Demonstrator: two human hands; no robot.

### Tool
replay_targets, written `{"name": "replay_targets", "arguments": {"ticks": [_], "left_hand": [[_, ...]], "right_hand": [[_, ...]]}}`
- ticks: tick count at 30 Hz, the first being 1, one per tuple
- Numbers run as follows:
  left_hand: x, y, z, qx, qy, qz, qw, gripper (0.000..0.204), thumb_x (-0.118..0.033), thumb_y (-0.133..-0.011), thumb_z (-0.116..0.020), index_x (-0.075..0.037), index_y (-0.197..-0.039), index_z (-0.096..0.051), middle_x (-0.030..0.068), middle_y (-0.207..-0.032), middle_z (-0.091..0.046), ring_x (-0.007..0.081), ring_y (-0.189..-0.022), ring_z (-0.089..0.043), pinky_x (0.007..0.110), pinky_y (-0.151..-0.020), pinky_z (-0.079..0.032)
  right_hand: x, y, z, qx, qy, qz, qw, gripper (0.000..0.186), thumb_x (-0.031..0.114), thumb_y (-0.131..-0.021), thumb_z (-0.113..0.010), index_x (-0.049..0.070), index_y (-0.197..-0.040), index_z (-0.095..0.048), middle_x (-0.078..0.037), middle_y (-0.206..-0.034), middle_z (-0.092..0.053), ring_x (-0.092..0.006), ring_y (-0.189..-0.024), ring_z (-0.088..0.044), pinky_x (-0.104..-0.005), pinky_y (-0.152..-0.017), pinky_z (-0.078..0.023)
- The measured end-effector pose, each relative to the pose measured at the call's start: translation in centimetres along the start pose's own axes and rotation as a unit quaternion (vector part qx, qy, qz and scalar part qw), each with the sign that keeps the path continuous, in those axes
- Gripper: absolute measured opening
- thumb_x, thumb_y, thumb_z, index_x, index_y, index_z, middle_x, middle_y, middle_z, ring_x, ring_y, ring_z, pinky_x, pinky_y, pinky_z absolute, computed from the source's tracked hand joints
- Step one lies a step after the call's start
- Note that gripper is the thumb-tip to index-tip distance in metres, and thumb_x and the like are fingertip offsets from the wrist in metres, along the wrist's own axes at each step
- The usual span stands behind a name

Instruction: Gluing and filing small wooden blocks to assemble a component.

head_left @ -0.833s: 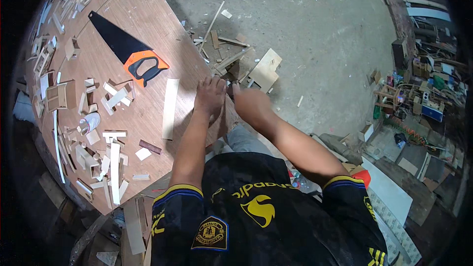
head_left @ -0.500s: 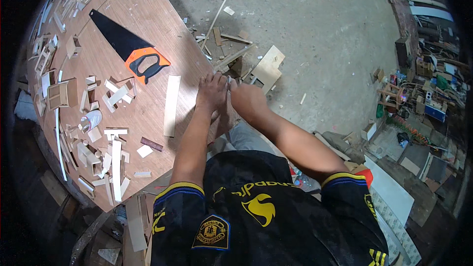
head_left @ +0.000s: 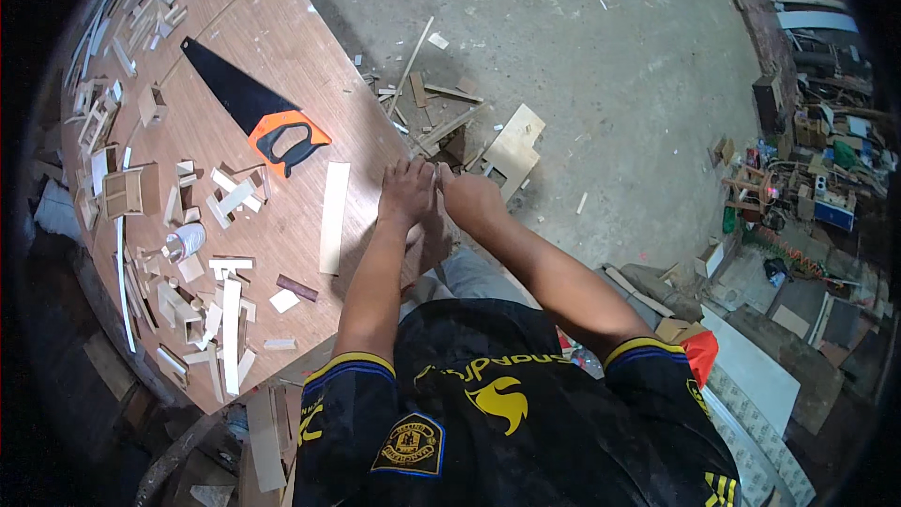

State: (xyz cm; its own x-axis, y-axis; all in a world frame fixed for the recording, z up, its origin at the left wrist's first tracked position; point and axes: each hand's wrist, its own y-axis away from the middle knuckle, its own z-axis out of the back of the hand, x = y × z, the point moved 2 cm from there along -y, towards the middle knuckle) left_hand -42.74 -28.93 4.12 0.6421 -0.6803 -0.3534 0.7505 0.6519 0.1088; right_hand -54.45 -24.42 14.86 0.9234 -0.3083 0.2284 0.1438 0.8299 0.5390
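At the right edge of the wooden table [head_left: 361, 113], my two hands work close together. My left hand [head_left: 408, 192] is closed, its fingers bent over and pressing down at the edge. Beside it, touching or nearly so, my right hand [head_left: 472, 199] makes a fist. A small pale bit shows between them, but the hands hide most of it and its kind is unclear. Just left of my left hand lies a pale flat wood strip [head_left: 334, 218]. Farther off rests a handsaw [head_left: 289, 139] with a black blade and an orange and black handle.
Small wooden blocks and frames [head_left: 235, 195] litter the table's left side, with a clear jar or cup [head_left: 186, 241] among them. Wood offcuts [head_left: 514, 145] lie on the concrete floor past the table edge. Stacked boards and clutter [head_left: 826, 160] line the far right.
The whole view has shifted slightly, so the table and tools appear lower. Both hands stay together at the table edge, with the right fist slightly turned.
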Motion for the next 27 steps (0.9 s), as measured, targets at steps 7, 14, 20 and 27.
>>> {"name": "replay_targets", "arguments": {"ticks": [7, 14, 20, 27], "left_hand": [[-0.4, 0.3, 0.9, -0.064, -0.027, 0.009, 0.998, 0.027, -0.031, -0.092, -0.052, -0.011, -0.108, -0.057, 0.007, -0.112, -0.056, 0.0281, -0.111, -0.049, 0.045, -0.093, -0.037], [-1.5, -0.3, 2.9, -0.054, 0.07, -0.026, 0.996, 0.024, -0.021, -0.087, -0.059, -0.003, -0.103, -0.056, 0.014, -0.101, -0.053, 0.0334, -0.098, -0.049, 0.046, -0.084, -0.037], [-0.9, -0.2, 2.6, -0.047, 0.048, -0.027, 0.997, 0.021, -0.022, -0.087, -0.058, -0.003, -0.097, -0.055, 0.0143, -0.102, -0.054, 0.0337, -0.099, -0.048, 0.047, -0.085, -0.036], [-0.6, -0.1, 2.1, -0.046, 0.041, -0.043, 0.997, 0.024, -0.027, -0.088, -0.06, -0.005, -0.098, -0.059, 0.0109, -0.1, -0.054, 0.0311, -0.098, -0.048, 0.046, -0.082, -0.036]], "right_hand": [[-1.4, 3.7, -1.1, -0.022, -0.036, 0.017, 0.999, 0.062, 0.01, -0.086, -0.047, 0.011, -0.146, -0.036, -0.021, -0.082, -0.068, -0.0375, -0.07, -0.067, -0.0505, -0.062, -0.053], [-2.2, 3.8, -1.1, -0.055, -0.021, 0.024, 0.998, 0.057, 0.015, -0.085, -0.048, 0.012, -0.142, -0.044, -0.015, -0.066, -0.066, -0.0328, -0.056, -0.066, -0.0461, -0.052, -0.051], [-1.4, 3.3, -1.4, -0.1, -0.011, 0.033, 0.994, 0.04, 0.017, -0.092, -0.046, 0.005, -0.128, -0.056, -0.012, -0.066, -0.067, -0.0293, -0.055, -0.067, -0.0447, -0.049, -0.05], [-1.7, 3.6, -1.9, -0.101, -0.056, 0.016, 0.993, 0.045, 0.017, -0.088, -0.049, 0.01, -0.133, -0.051, -0.016, -0.072, -0.068, -0.0325, -0.063, -0.068, -0.0463, -0.055, -0.053]]}}
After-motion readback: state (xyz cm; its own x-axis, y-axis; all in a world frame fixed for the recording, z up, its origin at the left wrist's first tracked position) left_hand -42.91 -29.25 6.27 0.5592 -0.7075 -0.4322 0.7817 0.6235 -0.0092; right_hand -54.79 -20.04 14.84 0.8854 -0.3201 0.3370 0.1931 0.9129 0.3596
